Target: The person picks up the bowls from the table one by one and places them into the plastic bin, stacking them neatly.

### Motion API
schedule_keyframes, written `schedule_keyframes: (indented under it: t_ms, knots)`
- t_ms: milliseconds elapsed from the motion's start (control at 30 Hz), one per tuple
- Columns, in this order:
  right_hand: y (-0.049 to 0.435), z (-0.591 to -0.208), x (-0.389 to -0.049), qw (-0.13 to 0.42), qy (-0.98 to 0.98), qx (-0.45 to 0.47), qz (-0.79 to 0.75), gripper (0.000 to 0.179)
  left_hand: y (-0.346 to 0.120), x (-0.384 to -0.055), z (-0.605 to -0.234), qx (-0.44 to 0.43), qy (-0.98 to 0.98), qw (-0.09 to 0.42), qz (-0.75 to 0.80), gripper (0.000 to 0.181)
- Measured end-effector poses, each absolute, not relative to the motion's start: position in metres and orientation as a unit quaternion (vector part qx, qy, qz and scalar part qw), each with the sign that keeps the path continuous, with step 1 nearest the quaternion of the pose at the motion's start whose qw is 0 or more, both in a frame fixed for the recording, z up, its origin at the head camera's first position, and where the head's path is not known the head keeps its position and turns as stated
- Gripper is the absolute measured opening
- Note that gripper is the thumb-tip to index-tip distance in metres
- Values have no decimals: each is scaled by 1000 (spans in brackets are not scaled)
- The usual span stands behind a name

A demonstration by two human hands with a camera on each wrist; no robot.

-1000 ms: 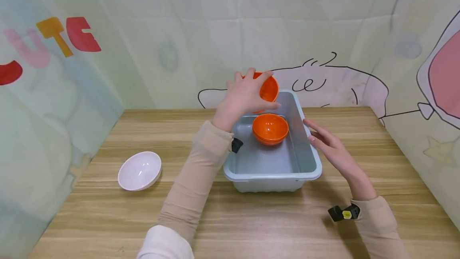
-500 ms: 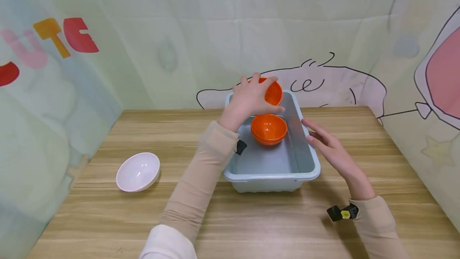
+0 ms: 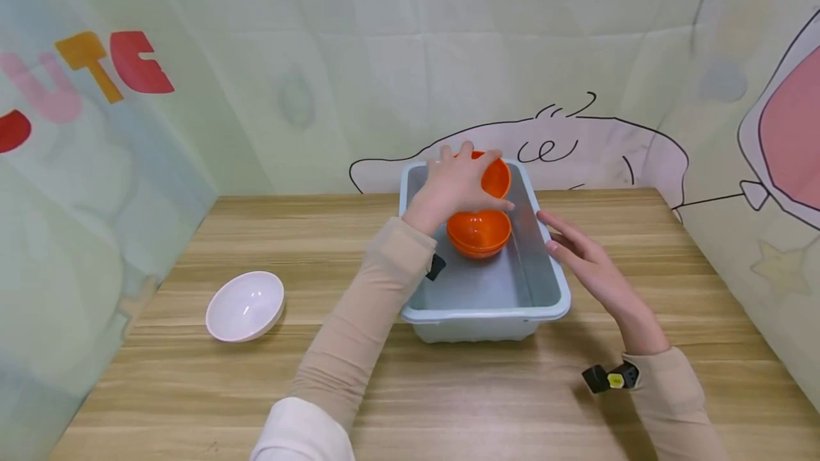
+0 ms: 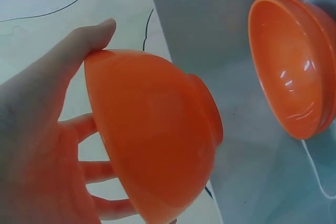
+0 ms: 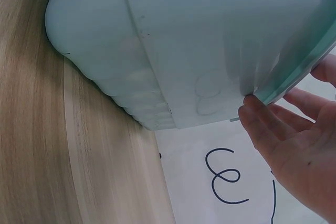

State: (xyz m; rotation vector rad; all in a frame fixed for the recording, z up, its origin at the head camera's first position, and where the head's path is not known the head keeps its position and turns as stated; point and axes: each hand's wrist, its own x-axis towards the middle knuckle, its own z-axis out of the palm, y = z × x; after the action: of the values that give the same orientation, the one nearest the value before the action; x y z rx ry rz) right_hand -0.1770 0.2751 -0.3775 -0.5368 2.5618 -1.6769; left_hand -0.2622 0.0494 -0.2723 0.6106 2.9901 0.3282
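Note:
My left hand (image 3: 453, 182) grips an orange bowl (image 4: 157, 129) by its rim, thumb on one side and fingers spread across the other. The bowl is tilted on its side over the far part of a light blue plastic basin (image 3: 487, 314); in the head view the hand covers part of it. Below and nearer lie two nested orange bowls (image 3: 480, 235), upright on the basin floor. My right hand (image 3: 596, 269) touches the basin's right rim with fairly straight fingers. In the right wrist view, its fingers (image 5: 268, 121) reach under the rim from outside.
A white bowl (image 3: 245, 306) stands upright on the wooden table (image 3: 192, 390), left of the basin. A printed cloth backdrop (image 3: 288, 55) rises behind the table and along both sides. The left forearm crosses beside the basin's left wall.
My left hand has moved the orange bowl right and down, from above the basin's far end to lower over its inside. The right hand stays at the rim.

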Motion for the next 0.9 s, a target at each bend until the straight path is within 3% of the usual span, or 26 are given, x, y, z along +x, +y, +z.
schedule_keyframes:
  t_ms: [500, 900]
  knots:
    - [276, -377, -178, 23, 828, -174, -532, 51, 58, -273, -298, 204, 972, 72, 88, 86]
    - [277, -377, -177, 24, 830, -167, -532, 51, 64, -278, -313, 222, 970, 58, 81, 84]
